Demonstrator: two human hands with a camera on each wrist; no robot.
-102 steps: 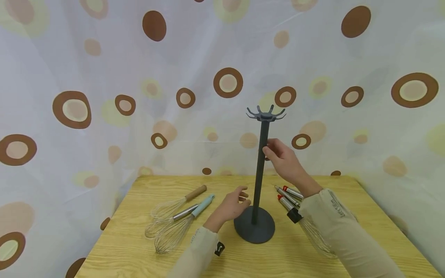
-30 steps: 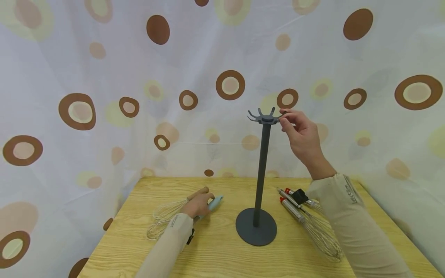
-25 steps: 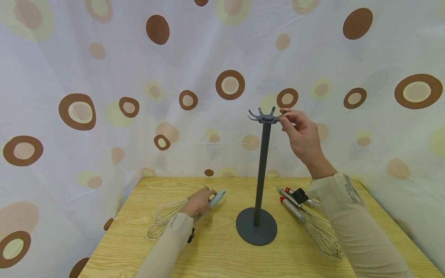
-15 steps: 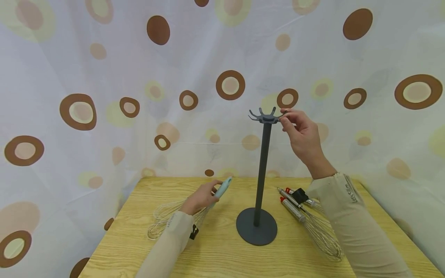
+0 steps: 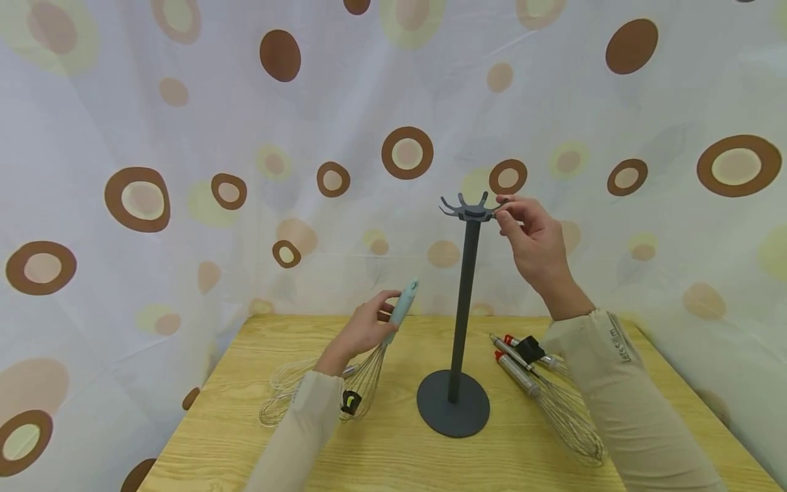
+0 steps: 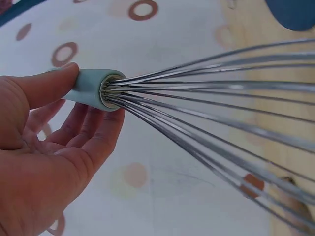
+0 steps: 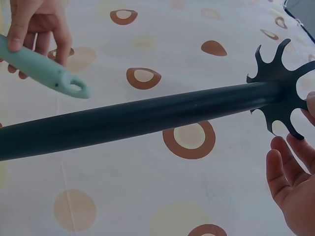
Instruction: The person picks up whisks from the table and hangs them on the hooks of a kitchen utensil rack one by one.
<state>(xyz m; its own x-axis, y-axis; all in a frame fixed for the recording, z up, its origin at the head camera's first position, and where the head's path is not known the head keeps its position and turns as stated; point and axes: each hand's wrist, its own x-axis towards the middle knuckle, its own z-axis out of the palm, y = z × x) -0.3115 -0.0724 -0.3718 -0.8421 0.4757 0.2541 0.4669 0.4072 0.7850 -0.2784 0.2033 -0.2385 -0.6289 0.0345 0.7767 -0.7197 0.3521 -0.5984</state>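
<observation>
My left hand (image 5: pixel 365 326) pinches a whisk (image 5: pixel 402 311) by its light blue handle, thumb on one side and fingers on the other. The handle slants up with its hanging hole on top, and the wire loops hang down toward the table. In the right wrist view the handle's holed end (image 7: pixel 74 86) points toward the pole. A dark utensil stand (image 5: pixel 465 294) with a round base and a crown of curved hooks stands upright beside it. My right hand (image 5: pixel 536 239) pinches one hook on the right side of the crown (image 7: pixel 280 83) between thumb and fingers.
Left of the stand, other whisks (image 5: pixel 284 383) lie on the wooden table (image 5: pixel 393 451), partly hidden behind my left arm. To the right lie several whisks (image 5: pixel 547 396) with metal handles, some red-tipped. A patterned curtain (image 5: pixel 344 89) hangs behind the table.
My left hand has taken hold of the blue-handled whisk and raised it up and to the right. My right hand went from the pole up to a hook and has stayed there.
</observation>
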